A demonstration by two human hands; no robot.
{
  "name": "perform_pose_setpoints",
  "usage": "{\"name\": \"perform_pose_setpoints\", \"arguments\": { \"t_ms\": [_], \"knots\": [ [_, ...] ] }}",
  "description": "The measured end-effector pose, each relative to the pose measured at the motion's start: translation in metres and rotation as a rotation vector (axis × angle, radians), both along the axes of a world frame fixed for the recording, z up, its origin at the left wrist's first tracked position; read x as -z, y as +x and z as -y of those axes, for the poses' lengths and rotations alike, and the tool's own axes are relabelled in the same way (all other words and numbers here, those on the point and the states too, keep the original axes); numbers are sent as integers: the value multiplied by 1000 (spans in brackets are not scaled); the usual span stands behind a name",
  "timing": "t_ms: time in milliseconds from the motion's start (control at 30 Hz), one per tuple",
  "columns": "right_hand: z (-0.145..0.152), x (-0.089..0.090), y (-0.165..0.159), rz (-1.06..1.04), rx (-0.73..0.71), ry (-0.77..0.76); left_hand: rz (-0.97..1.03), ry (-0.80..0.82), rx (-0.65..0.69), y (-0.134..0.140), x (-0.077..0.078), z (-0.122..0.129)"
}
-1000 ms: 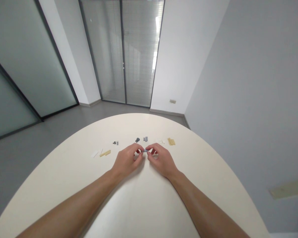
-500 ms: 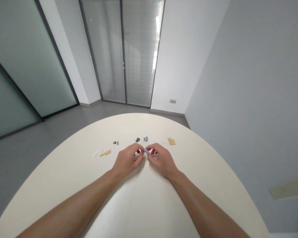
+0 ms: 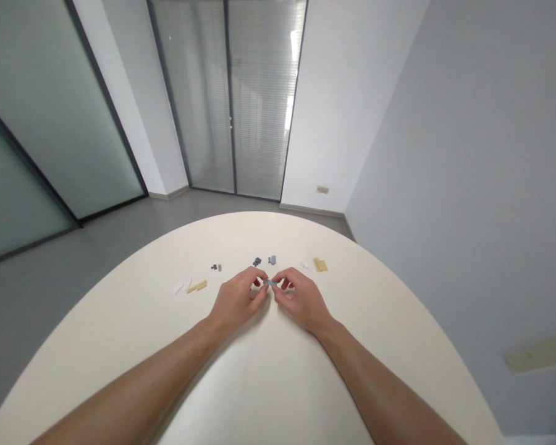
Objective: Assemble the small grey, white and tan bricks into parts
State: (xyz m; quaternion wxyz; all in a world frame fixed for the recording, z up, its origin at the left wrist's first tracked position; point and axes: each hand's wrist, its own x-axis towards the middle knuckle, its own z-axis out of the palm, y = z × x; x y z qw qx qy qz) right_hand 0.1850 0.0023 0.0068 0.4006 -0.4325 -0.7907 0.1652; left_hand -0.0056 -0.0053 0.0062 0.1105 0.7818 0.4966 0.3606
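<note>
Between my two hands is a small grey-blue piece [image 3: 270, 282], narrow and long, like a toy building brick. My left hand [image 3: 241, 295] pinches its left end between thumb and fingers. On the other end, my right hand [image 3: 301, 296] has a like pinch. Fingertips hide part of the piece. Just beyond the hands lie a little cluster of dark grey pieces [image 3: 257, 262] and a cluster of blue-grey pieces [image 3: 272, 259]. Tan pieces [image 3: 320, 264] lie past my right hand, with small white pieces [image 3: 303, 264] beside them.
Left of my hands on the round white table [image 3: 269, 383] are tan strips [image 3: 197, 286] and thin white strips [image 3: 179, 288]. Small black pieces [image 3: 214, 267] and a small grey piece [image 3: 220, 267] lie behind them. A glass partition [image 3: 231, 99] stands beyond the table.
The grey-blue piece has tilted slightly between my fingertips, its right end a bit lower. Both hands stay nearly in place.
</note>
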Motion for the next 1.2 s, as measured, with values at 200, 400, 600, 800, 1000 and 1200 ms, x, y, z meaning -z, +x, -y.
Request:
{"name": "perform_pose_setpoints", "arguments": {
  "t_ms": [200,400,600,800,1000,1200],
  "knots": [
    [0,-1,0,-6,19,-1,16,0,-11,-1,3,-1],
    [0,-1,-1,-15,18,-8,21,14,-5,-1,4,-3],
    [0,-1,-1,-1,29,-37,23,2,-5,-1,3,-2],
    [-1,0,-1,0,27,-23,12,14,12,0,0,-1],
    [-1,-1,0,-3,18,-9,14,27,18,0,-1,-1],
    [0,-1,0,-9,-2,-3,1,3,23,0,-1,-1]
  ]
}}
